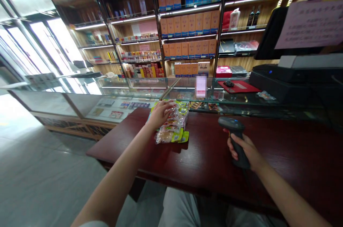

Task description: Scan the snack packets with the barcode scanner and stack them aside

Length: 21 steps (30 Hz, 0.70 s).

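Observation:
My left hand (160, 114) reaches over a pile of snack packets (175, 123) on the dark red wooden table. Its fingers are apart and loosely curved, touching the top of the pile; their undersides are hidden. The packets are clear plastic with yellow-green ends, and one packet (171, 136) lies at the near side of the pile. In my right hand (245, 150) is a black handheld barcode scanner (239, 144), gripped by its handle. The scanner's head is above the table, to the right of the packets, and its cable runs down toward me.
Behind the table (203, 159) stands a glass display counter (134, 85). On it are an upright pinkish card (200, 85), blurred out, and a red mat (239, 86) with a mouse. A black register with a monitor (270, 34) is at right. Shelves of boxes (189, 23) line the wall.

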Each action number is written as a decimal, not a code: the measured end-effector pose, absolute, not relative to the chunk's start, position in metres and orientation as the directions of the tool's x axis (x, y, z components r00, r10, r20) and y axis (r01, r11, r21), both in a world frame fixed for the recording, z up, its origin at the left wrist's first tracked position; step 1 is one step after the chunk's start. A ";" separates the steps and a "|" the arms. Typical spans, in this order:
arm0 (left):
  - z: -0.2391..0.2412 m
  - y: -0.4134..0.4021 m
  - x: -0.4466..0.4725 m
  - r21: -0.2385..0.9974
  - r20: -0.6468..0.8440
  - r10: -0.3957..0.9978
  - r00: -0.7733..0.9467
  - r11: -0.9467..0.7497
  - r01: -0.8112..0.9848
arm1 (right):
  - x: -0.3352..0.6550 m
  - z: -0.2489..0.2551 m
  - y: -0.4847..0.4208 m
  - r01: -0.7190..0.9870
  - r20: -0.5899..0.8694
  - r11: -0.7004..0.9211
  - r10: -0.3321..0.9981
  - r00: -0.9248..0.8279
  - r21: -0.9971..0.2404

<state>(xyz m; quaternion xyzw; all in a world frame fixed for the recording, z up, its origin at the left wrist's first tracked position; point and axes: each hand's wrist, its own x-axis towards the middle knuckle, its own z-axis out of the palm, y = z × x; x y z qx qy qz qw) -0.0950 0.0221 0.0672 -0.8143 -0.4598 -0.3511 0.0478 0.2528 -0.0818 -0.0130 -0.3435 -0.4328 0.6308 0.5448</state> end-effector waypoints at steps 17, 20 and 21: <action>-0.009 -0.047 -0.081 0.111 0.625 0.736 0.259 -0.412 0.904 | 0.260 -0.033 -0.085 -0.494 0.077 -0.041 0.974 -0.215 -0.869; -0.014 -0.046 -0.077 0.049 0.630 0.750 0.200 -0.295 0.954 | 0.260 -0.034 -0.085 -0.500 0.086 -0.034 0.973 -0.214 -0.866; -0.014 -0.045 -0.076 0.018 0.631 0.752 0.191 -0.261 0.965 | 0.260 -0.035 -0.084 -0.502 0.087 -0.034 0.972 -0.217 -0.864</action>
